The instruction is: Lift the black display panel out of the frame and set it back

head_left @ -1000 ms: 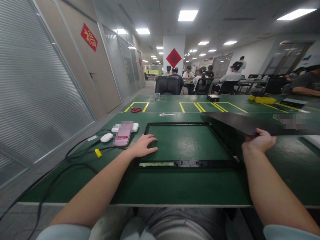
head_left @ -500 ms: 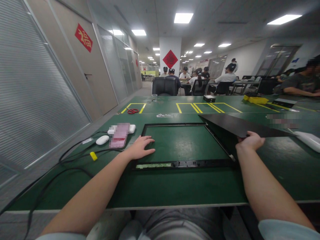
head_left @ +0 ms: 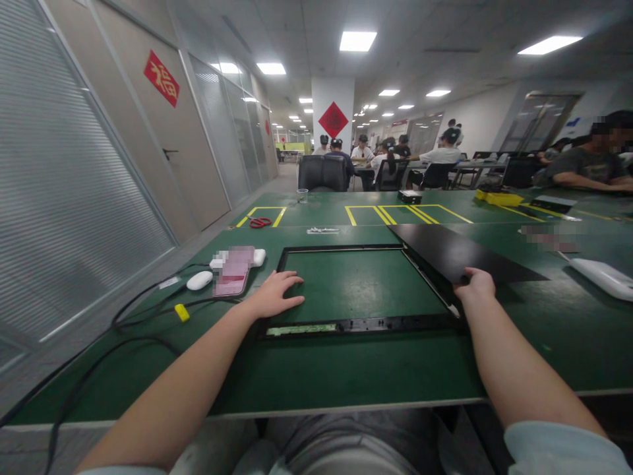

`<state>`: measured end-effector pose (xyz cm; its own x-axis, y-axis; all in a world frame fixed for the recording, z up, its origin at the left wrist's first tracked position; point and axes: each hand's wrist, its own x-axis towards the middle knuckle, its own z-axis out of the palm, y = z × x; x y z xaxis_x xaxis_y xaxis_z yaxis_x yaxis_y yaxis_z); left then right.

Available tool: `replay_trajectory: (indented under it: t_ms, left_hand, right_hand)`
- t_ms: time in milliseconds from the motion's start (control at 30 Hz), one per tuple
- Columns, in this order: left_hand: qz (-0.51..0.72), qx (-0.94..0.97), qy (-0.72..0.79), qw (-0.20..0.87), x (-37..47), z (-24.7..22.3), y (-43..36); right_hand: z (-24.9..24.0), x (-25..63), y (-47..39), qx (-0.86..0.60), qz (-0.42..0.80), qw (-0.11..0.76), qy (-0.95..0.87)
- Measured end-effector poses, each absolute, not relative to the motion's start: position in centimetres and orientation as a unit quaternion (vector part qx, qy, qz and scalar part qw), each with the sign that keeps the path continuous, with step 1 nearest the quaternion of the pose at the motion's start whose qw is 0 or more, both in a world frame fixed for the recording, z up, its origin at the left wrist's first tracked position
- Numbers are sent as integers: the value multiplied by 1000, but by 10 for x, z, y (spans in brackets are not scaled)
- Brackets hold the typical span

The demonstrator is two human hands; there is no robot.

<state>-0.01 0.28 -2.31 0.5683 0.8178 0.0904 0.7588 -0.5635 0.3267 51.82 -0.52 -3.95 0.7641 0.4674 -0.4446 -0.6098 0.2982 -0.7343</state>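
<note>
A black rectangular frame [head_left: 395, 324] lies flat on the green table, with a pale green strip along part of its near side. My left hand [head_left: 273, 295] rests on the frame's left side, its fingers spread toward the middle and holding nothing. To the right of the frame, my right hand [head_left: 475, 288] grips the near edge of a thin black panel [head_left: 448, 247], thumb on top and the other fingers hidden beneath. The panel tilts low beside the frame's right side, its far left corner close to the frame's far right corner.
Left of the frame lie a pink phone [head_left: 235, 272], a white mouse [head_left: 200, 280], a yellow piece [head_left: 182, 313] and black cables [head_left: 143, 340]. Red scissors [head_left: 260, 223] and small white parts [head_left: 322, 231] are farther back. A white device [head_left: 602, 278] sits at right. People sit beyond the table.
My right hand has lowered the black panel toward the table and moved slightly left, so the panel lies flatter. My left hand has stayed on the frame.
</note>
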Motion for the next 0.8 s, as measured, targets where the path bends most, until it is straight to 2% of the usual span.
replay_trajectory:
  t_ms: [533,800]
  left_hand:
    - [128,875,447,135,-1,-26,5]
    - [128,875,450,126,-3,-35,12]
  right_hand:
    - [-38,518,-3,-498,331,793,114]
    - [-41,521,-2,-481,360,797,59]
